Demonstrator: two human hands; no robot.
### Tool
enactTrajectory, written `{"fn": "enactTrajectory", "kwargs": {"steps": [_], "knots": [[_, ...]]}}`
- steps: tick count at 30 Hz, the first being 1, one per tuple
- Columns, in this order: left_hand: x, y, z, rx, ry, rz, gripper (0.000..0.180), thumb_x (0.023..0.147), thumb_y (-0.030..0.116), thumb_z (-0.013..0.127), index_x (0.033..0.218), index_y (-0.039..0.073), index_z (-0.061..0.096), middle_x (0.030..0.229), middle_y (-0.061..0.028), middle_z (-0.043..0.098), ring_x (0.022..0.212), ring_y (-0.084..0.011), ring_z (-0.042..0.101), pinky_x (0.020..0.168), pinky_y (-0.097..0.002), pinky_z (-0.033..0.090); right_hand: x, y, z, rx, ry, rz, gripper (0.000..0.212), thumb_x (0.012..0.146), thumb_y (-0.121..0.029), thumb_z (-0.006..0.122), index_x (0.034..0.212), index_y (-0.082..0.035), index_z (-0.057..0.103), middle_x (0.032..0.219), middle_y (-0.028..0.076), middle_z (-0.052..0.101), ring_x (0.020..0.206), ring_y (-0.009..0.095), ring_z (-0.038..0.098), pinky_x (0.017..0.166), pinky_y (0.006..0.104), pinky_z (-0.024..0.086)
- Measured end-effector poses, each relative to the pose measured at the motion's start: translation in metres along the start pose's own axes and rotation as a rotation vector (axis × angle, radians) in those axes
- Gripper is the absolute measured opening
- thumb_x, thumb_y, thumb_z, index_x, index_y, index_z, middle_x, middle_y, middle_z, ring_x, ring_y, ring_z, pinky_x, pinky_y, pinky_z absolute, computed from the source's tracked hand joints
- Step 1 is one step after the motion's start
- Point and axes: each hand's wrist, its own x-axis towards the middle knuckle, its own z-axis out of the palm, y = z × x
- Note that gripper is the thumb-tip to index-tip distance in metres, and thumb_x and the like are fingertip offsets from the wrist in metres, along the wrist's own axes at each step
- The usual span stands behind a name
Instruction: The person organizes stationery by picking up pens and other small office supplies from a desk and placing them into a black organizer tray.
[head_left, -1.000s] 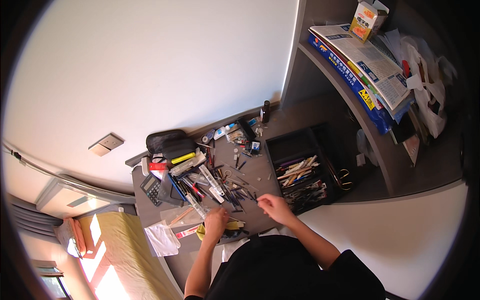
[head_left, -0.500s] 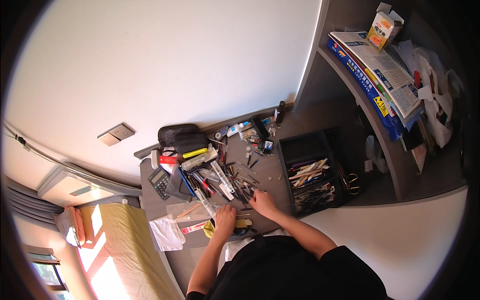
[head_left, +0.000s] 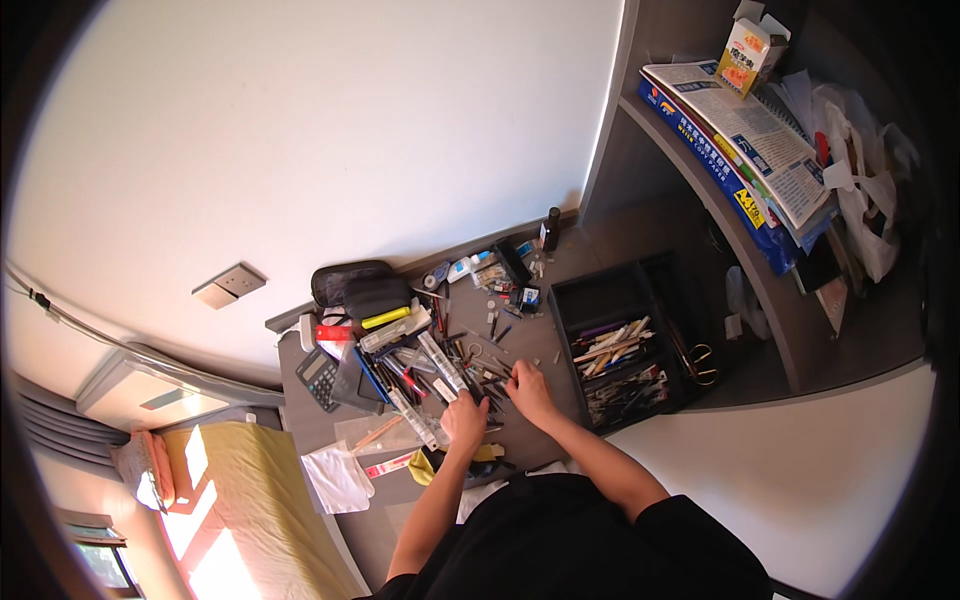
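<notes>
Both of my hands work close together at the near side of a heap of pens (head_left: 410, 372) and small stationery on the grey desk. My left hand (head_left: 464, 420) reaches in with its fingers curled down, next to a long white strip-like case (head_left: 442, 362); a dark slim shape shows by its thumb. To its right my right hand (head_left: 530, 392) has its fingers bent together at the heap's right edge, beside several thin dark sticks (head_left: 492, 366). What either hand's fingertips hold is too small to make out.
Right of the hands stands a black divided tray (head_left: 590, 420) with pens and gold-handled scissors (head_left: 704, 352). A calculator (head_left: 319, 378), black pencil case (head_left: 372, 290) and white cloth (head_left: 338, 480) lie leftward. Small bottles and boxes (head_left: 528, 297) stand near the wall. A shelf holds papers (head_left: 760, 140).
My left hand has moved right and up onto the heap, closer to my right hand. My right hand has shifted slightly up and right. The whole view has tilted a little.
</notes>
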Motion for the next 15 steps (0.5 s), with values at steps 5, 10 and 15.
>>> {"fn": "enactTrajectory", "kwargs": {"steps": [5, 10, 15], "knots": [[0.002, -0.002, 0.008, -0.089, -0.022, -0.037, 0.036, 0.081, 0.039, 0.068, 0.084, 0.003, 0.063, 0.081, -0.0186, 0.069, 0.079, -0.0398, 0.066, 0.069, -0.0482, 0.052, 0.007, 0.015, -0.007, -0.110, -0.027, 0.014, 0.014, 0.079, -0.004, 0.062, 0.088, -0.002, 0.051, 0.090, 0.017, 0.056, 0.086, 0.039, 0.058, 0.072, 0.0467, 0.048], [0.012, -0.023, 0.017, -0.289, -0.057, -0.088, 0.029, 0.079, 0.032, 0.070, 0.079, 0.003, 0.067, 0.075, -0.0157, 0.068, 0.073, -0.0336, 0.068, 0.067, -0.0418, 0.053, 0.007, 0.019, -0.002, -0.202, -0.107, 0.042, 0.015, 0.079, -0.006, 0.064, 0.088, -0.002, 0.053, 0.096, 0.017, 0.055, 0.088, 0.039, 0.058, 0.073, 0.0470, 0.049], [0.017, -0.046, 0.013, -0.669, -0.104, -0.089, 0.024, 0.078, 0.023, 0.074, 0.082, 0.000, 0.070, 0.067, -0.0084, 0.067, 0.060, -0.0167, 0.063, 0.059, -0.0315, 0.050, 0.005, 0.011, -0.018, -0.143, -0.134, 0.064, 0.016, 0.079, -0.008, 0.065, 0.086, 0.000, 0.053, 0.092, 0.018, 0.056, 0.087, 0.039, 0.058, 0.073, 0.0462, 0.049]]}}
